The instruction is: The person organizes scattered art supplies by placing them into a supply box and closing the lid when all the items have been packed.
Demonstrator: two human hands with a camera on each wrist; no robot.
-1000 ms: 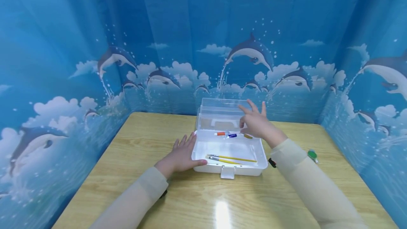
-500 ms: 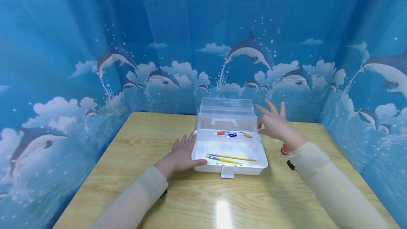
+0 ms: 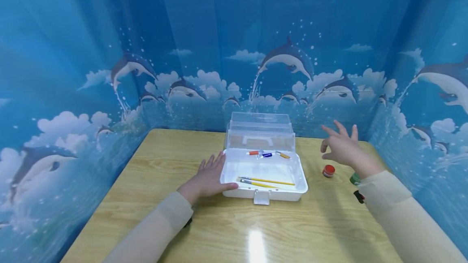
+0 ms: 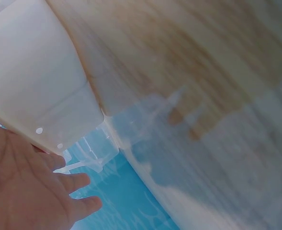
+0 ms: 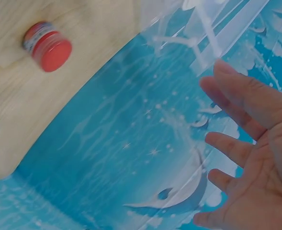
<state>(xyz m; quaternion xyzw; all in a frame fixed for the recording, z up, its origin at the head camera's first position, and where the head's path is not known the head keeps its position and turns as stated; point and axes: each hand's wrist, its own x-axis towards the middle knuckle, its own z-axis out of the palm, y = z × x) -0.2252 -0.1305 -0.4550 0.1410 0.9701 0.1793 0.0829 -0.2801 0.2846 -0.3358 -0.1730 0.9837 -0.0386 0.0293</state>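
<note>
My left hand (image 3: 209, 176) rests with spread fingers on the left rim of a white plastic box (image 3: 263, 195); the left wrist view shows its palm against the box wall (image 4: 35, 67). Inside lie two yellow-handled paintbrushes (image 3: 274, 182), a small orange-labelled tube (image 3: 254, 153), a small blue-labelled tube (image 3: 267, 155) and a small item with a yellow-brown end (image 3: 283, 155). My right hand (image 3: 343, 149) hovers above the table, right of the box, holding nothing. Its thumb and forefinger are near each other. Below it stands a small red-lidded jar (image 3: 328, 170).
The box's clear lid (image 3: 257, 129) stands raised at the back. A green-lidded jar (image 3: 355, 179) sits by the right sleeve, partly hidden. A dolphin-print curtain (image 3: 204, 31) closes in the wooden table (image 3: 172, 145) at the back and sides.
My right hand has moved right, from over the box to above the table, uncovering the red-lidded jar. My left hand stays on the box rim.
</note>
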